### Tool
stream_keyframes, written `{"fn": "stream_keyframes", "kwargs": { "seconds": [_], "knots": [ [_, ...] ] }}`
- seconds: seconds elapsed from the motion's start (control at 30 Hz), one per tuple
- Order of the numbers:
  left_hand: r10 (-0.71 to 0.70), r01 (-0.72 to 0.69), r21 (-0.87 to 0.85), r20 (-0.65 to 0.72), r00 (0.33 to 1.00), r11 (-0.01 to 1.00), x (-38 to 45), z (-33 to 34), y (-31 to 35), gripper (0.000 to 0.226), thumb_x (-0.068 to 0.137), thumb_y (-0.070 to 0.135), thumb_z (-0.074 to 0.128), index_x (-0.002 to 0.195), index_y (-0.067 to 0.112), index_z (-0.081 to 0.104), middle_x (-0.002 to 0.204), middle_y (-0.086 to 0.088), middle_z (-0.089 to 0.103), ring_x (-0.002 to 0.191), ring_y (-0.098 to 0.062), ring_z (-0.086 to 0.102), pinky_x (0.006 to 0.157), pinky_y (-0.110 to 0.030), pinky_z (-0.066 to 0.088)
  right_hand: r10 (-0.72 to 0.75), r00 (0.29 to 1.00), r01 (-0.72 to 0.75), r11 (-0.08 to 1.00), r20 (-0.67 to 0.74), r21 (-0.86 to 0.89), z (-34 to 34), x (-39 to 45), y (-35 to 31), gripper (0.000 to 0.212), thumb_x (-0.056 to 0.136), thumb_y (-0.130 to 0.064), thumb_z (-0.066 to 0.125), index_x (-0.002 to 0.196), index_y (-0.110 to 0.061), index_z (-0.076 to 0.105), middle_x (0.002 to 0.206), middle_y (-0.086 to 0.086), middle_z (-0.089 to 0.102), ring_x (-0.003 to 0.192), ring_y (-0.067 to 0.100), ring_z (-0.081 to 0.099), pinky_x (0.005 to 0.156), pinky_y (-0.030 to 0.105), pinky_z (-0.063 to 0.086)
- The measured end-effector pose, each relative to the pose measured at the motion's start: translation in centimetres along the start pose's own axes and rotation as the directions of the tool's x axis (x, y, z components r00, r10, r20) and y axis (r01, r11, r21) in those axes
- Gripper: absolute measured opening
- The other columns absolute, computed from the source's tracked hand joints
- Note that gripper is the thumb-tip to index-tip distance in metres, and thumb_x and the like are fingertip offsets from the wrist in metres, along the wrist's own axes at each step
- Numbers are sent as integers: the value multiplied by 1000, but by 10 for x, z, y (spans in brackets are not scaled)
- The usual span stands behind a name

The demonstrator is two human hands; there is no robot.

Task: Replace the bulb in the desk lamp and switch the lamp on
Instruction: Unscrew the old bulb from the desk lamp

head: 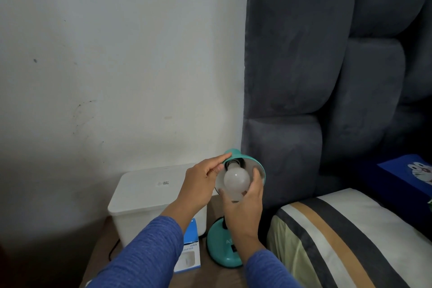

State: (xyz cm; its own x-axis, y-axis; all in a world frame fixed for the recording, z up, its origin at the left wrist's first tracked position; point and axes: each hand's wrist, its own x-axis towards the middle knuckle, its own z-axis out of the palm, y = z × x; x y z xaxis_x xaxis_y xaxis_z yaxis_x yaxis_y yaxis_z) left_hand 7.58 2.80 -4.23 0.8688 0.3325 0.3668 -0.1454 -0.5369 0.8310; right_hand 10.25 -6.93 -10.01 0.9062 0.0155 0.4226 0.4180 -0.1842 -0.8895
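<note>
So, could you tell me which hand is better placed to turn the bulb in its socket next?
The right hand: its fingers already wrap the bulb, which sits in the socket. The left hand is busy steadying the teal shade at its rim.

Dim, flat indoor light; the wall [105, 54] greys toward a dark lower-left corner. Wide-angle bending curves the headboard [327, 65]. Slightly soft overall, no glare.

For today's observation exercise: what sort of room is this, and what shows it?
Most likely a bedroom: a padded dark grey fabric headboard stands against the wall, a striped pillow lies below it, and a teal metal desk lamp stands on a small wooden bedside table.
</note>
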Motion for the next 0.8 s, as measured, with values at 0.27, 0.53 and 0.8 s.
{"fn": "stream_keyframes", "kwargs": {
  "seconds": [0.27, 0.53, 0.8],
  "knots": [
    [8, -8, 12, -2, 1000, 1000, 0, 0, 1, 33, 98, 19, 47, 124, 35, 58, 128, 10, 60, 111, 3, 49, 79, 13, 31, -6, 1000, 6, 1000, 0, 7, 1, 1, -5, 72, 80, -14, 72, 141, -21, 35, 138, 6, 36, 126, 19, 41, 105, 32, 41],
    [10, -10, 22, 2, 1000, 1000, -1, -2, 0, 34, 97, 19, 47, 124, 36, 58, 127, 11, 59, 110, 4, 48, 79, 13, 31, 25, 999, -25, 1000, -32, -7, -3, -1, -2, 76, 75, -19, 77, 139, -15, 37, 136, 7, 42, 123, 17, 44, 103, 28, 38],
    [1, -1, 8, -5, 1000, 1000, 0, -1, 0, 33, 97, 19, 47, 124, 36, 59, 129, 11, 59, 111, 3, 49, 80, 12, 32, -52, 999, 52, 998, 17, -44, -4, 1, -4, 69, 79, -9, 72, 138, -19, 39, 139, 1, 41, 123, 14, 44, 97, 30, 48]
  ]
}}
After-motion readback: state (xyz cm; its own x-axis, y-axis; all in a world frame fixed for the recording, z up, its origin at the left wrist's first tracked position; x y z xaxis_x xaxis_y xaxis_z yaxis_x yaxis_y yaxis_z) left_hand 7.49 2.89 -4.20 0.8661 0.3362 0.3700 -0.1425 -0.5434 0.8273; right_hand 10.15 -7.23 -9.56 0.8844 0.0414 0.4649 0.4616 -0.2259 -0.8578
